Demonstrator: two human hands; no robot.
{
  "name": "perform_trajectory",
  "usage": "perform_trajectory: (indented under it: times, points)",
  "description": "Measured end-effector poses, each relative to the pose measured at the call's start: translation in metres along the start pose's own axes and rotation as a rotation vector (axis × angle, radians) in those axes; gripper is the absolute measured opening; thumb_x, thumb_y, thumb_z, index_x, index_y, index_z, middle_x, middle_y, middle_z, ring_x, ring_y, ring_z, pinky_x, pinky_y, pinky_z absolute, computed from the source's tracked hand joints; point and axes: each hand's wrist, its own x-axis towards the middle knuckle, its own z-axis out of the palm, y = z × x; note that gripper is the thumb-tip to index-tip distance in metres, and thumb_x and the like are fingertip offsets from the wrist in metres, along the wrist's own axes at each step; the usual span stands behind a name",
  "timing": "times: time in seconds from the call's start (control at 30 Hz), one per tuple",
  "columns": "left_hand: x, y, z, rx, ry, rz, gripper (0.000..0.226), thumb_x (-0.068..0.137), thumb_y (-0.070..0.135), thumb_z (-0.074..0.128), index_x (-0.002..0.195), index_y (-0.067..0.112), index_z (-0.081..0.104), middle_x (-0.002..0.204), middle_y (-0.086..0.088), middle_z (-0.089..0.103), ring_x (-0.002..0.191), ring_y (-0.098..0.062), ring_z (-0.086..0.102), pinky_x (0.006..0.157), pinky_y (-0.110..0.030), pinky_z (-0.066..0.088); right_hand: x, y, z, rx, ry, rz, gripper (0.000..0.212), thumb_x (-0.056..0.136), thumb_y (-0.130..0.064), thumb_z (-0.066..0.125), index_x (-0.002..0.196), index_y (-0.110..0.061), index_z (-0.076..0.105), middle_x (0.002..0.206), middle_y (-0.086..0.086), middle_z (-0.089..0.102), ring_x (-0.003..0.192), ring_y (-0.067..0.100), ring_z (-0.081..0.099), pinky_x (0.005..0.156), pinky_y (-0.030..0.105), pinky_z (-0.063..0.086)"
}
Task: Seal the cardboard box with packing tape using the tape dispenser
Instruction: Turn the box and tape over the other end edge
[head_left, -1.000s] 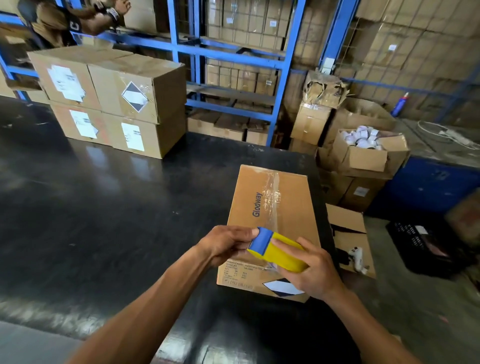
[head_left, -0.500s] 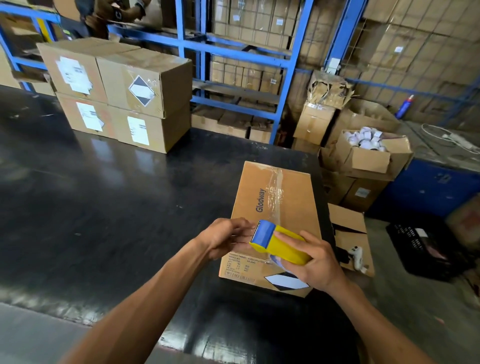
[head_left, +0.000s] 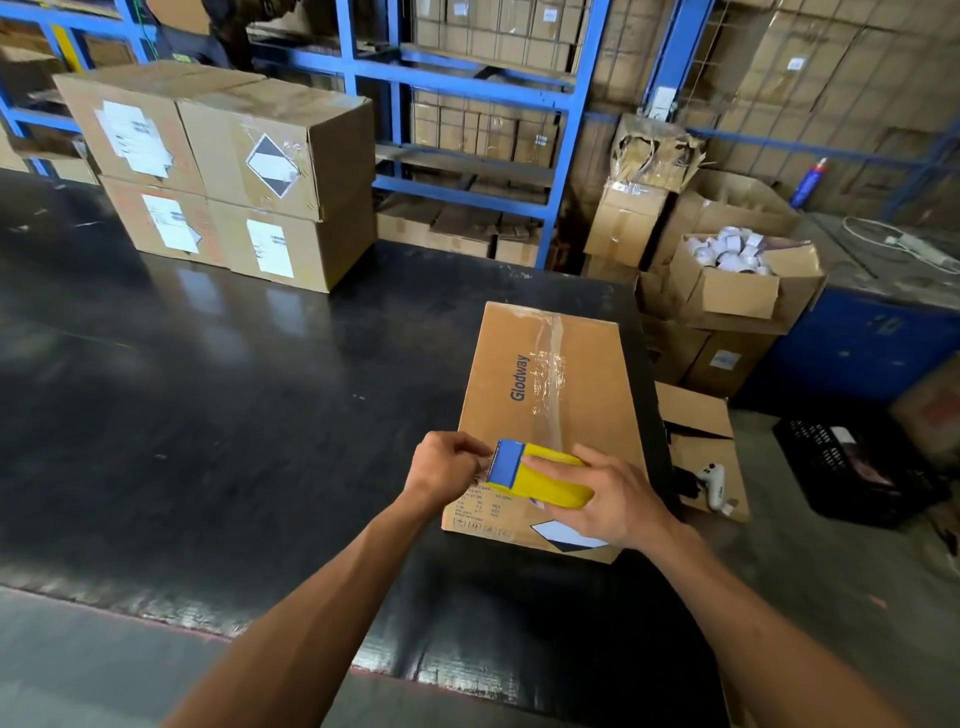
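Note:
A flat cardboard box (head_left: 587, 384) marked "Glodway" lies on the black table (head_left: 208, 405) near its right edge. A strip of clear tape runs along its top seam. Over the box's near end my right hand (head_left: 618, 499) holds a yellow tape dispenser (head_left: 550, 480) with a blue cutter end that points left. My left hand (head_left: 447, 465) pinches at that blue end, where the loose tape end seems to sit; the tape itself is hard to make out. The near part of the box top is hidden under both hands.
A stack of sealed boxes (head_left: 223, 171) stands at the table's far left. Blue racking (head_left: 467, 78) rises behind. Right of the table, open boxes (head_left: 737, 291) and a black crate (head_left: 857, 467) sit on the floor. A person (head_left: 228, 26) is partly visible at the far back.
The dispenser has tilted flatter and lifted slightly over the box's near end. My left fingers have shifted onto its blue end. The view has drifted a little; the box has not moved.

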Motion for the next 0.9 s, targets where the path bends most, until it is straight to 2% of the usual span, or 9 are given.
perform_trajectory:
  times: [0.07,0.17,0.23,0.4,0.47,0.6,0.7,0.8,0.9]
  points:
    - [-0.002,-0.007,-0.001,0.051,0.030,0.008,0.015,0.083,0.002,0.066,0.087,0.012,0.077,0.082,-0.003,0.075,0.075,-0.017,0.071,0.072,-0.035,0.061,-0.003,0.004,0.000,-0.038,-0.062,0.006,0.066,0.076,-0.057,0.073,0.136,-0.053,0.047,0.087,-0.013,0.038,0.069,0.005,0.042,0.060,0.015,0.034]
    - [0.004,-0.025,-0.022,0.094,0.151,-0.028,0.016,0.077,-0.002,0.068,0.086,0.008,0.077,0.070,-0.006,0.075,0.062,-0.017,0.071,0.068,-0.034,0.063,-0.017,0.019,-0.009,-0.095,-0.085,0.054,0.068,0.074,-0.055,0.073,0.135,-0.059,0.043,0.085,-0.010,0.040,0.066,0.008,0.042,0.055,0.011,0.026]
    - [0.007,-0.035,-0.033,0.107,0.128,-0.029,0.017,0.081,-0.004,0.065,0.090,0.005,0.076,0.072,-0.009,0.075,0.065,-0.022,0.073,0.067,-0.033,0.063,-0.026,0.032,-0.015,-0.143,-0.115,0.070,0.072,0.073,-0.057,0.069,0.136,-0.066,0.034,0.086,-0.009,0.041,0.064,0.011,0.044,0.053,0.013,0.025]
    - [0.002,-0.037,-0.019,0.128,0.148,0.092,0.018,0.085,0.010,0.070,0.101,0.010,0.078,0.083,-0.005,0.077,0.063,-0.009,0.066,0.070,-0.024,0.058,-0.022,0.041,-0.011,-0.288,-0.228,0.072,0.069,0.073,-0.060,0.057,0.139,-0.059,0.037,0.088,-0.004,0.046,0.061,0.016,0.046,0.048,0.026,0.041]
    - [0.000,-0.039,-0.016,0.099,0.182,0.111,0.020,0.086,0.015,0.070,0.104,0.014,0.078,0.088,-0.002,0.078,0.066,-0.004,0.065,0.075,-0.023,0.056,-0.021,0.042,-0.009,-0.316,-0.251,0.068,0.068,0.073,-0.059,0.058,0.139,-0.056,0.039,0.089,-0.003,0.047,0.061,0.018,0.051,0.048,0.026,0.043]
    - [-0.002,-0.045,-0.013,0.054,0.214,0.087,0.034,0.086,0.008,0.071,0.119,0.006,0.071,0.100,-0.011,0.077,0.089,-0.019,0.073,0.090,-0.029,0.056,-0.018,0.044,-0.002,-0.348,-0.271,0.073,0.068,0.075,-0.061,0.055,0.140,-0.059,0.034,0.093,-0.002,0.050,0.066,0.019,0.054,0.052,0.029,0.045]
    - [0.001,-0.051,-0.012,0.073,0.205,0.090,0.037,0.087,0.006,0.069,0.124,0.006,0.067,0.104,-0.014,0.076,0.092,-0.022,0.073,0.091,-0.034,0.057,-0.017,0.044,-0.002,-0.355,-0.284,0.078,0.067,0.076,-0.063,0.050,0.141,-0.059,0.032,0.095,-0.001,0.050,0.069,0.020,0.054,0.054,0.031,0.049]
    - [0.005,-0.057,-0.011,0.083,0.204,0.097,0.038,0.087,0.007,0.070,0.125,0.006,0.067,0.106,-0.012,0.076,0.091,-0.020,0.074,0.092,-0.037,0.057,-0.016,0.041,-0.005,-0.355,-0.298,0.076,0.064,0.075,-0.061,0.053,0.138,-0.057,0.040,0.091,-0.001,0.051,0.065,0.021,0.054,0.050,0.031,0.046]
    - [0.012,-0.068,-0.015,0.121,0.237,0.083,0.047,0.083,0.022,0.079,0.126,0.009,0.067,0.112,-0.012,0.074,0.102,-0.023,0.071,0.096,-0.038,0.054,-0.013,0.038,-0.005,-0.347,-0.294,0.052,0.061,0.072,-0.056,0.059,0.133,-0.052,0.052,0.087,0.000,0.053,0.060,0.019,0.049,0.046,0.029,0.043]
